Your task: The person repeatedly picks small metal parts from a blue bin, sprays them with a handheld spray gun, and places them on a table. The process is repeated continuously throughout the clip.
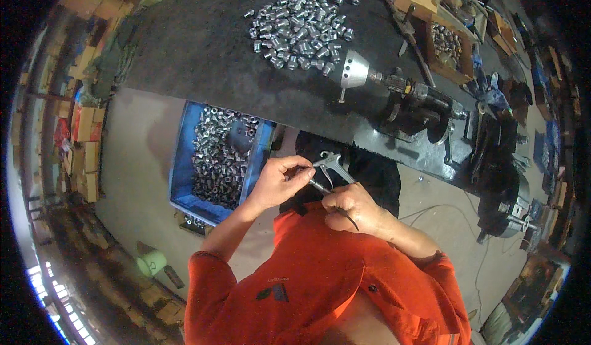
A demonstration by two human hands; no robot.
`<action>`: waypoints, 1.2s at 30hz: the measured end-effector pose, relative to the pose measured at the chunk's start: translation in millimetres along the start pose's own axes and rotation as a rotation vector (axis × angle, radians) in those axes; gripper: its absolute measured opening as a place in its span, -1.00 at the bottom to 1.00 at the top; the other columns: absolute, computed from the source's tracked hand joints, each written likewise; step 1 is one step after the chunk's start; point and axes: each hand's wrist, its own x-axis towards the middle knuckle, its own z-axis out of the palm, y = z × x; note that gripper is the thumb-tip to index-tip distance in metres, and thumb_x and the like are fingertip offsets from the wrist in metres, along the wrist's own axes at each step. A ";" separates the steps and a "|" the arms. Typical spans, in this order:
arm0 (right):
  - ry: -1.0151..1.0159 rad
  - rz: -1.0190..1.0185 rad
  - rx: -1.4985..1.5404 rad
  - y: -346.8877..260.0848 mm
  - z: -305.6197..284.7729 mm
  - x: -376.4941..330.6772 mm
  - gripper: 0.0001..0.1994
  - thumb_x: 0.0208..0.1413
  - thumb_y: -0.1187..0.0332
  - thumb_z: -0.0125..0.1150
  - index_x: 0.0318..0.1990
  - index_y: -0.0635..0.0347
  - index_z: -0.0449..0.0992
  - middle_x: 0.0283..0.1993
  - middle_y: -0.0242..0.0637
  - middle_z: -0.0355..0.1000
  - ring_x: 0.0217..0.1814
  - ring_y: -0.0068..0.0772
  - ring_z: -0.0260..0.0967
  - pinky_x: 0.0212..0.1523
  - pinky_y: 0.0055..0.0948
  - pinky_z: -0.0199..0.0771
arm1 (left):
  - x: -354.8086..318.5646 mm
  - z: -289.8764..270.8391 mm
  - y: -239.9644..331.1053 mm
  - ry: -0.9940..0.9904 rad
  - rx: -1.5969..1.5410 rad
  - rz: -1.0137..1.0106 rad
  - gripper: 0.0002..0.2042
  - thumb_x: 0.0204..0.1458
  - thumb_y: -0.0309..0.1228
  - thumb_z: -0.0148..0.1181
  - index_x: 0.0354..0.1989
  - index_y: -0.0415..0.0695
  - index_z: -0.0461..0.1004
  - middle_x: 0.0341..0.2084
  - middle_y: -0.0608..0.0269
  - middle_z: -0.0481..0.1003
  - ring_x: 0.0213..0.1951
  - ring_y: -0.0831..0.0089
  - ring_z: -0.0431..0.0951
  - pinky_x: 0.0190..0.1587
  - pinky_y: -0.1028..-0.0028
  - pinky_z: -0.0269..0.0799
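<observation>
A silver-grey air blow gun (330, 162) is held in front of my chest, its ribbed handle slanting down to the right. My left hand (281, 182) is closed, thumb and fingers pinched at the gun's front end; the fingers hide what lies between them. My right hand (355, 208) is a fist beside the handle's lower end. A slim dark hose-like piece (319, 187) runs from below my left fingertips into that fist, and a black end shows beyond it. I cannot tell whether this piece joins the gun.
A blue bin (180, 182) of metal fittings stands left of my hands. On the dark workbench (184, 55) lies a heap of shiny fittings (300, 31). A machine with a silver conical head (355, 69) sits on the right, near a wooden box (458, 71) of small parts.
</observation>
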 end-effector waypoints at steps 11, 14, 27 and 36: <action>0.088 -0.021 0.081 3.9 2.8 -3.5 -0.86 -0.30 0.46 0.08 -0.71 0.22 0.24 -0.70 -0.13 0.21 -0.64 -0.04 0.25 -0.61 -0.18 0.17 | 4.4 -3.7 4.4 -0.169 -0.336 0.053 -0.78 -0.01 -0.55 0.11 -0.16 -0.27 0.38 -0.34 0.30 0.42 -0.33 0.63 0.45 -0.26 0.60 0.41; 0.079 -0.007 0.091 2.7 3.7 -2.4 -0.86 -0.30 0.47 0.07 -0.71 0.22 0.23 -0.71 -0.15 0.19 -0.65 -0.06 0.24 -0.62 -0.21 0.16 | 1.7 -1.9 -6.5 -0.191 -0.385 -0.026 -0.78 -0.02 -0.49 0.14 -0.20 -0.26 0.38 -0.46 0.29 0.42 -0.44 0.57 0.45 -0.35 0.56 0.40; 0.250 -0.156 0.122 -26.7 -28.8 -16.3 -0.79 -0.49 0.53 0.09 -0.76 0.17 0.13 -0.74 -0.28 0.01 -0.72 -0.22 0.08 -0.69 -0.30 -0.06 | 9.0 -30.7 -14.8 0.314 0.626 0.358 -0.80 -0.42 -0.60 0.18 -0.50 -0.19 0.43 -0.66 0.23 0.35 -0.62 0.44 0.37 -0.57 0.52 0.24; 0.217 -0.063 0.131 -25.8 -21.7 1.9 -0.80 -0.46 0.63 -0.03 -0.80 0.25 0.06 -0.77 -0.18 -0.03 -0.74 -0.12 0.02 -0.67 -0.32 -0.02 | 9.0 -20.5 -27.1 0.299 0.732 0.473 -0.77 -0.47 -0.51 0.24 -0.51 -0.14 0.46 -0.62 0.19 0.42 -0.53 0.20 0.49 -0.48 0.33 0.38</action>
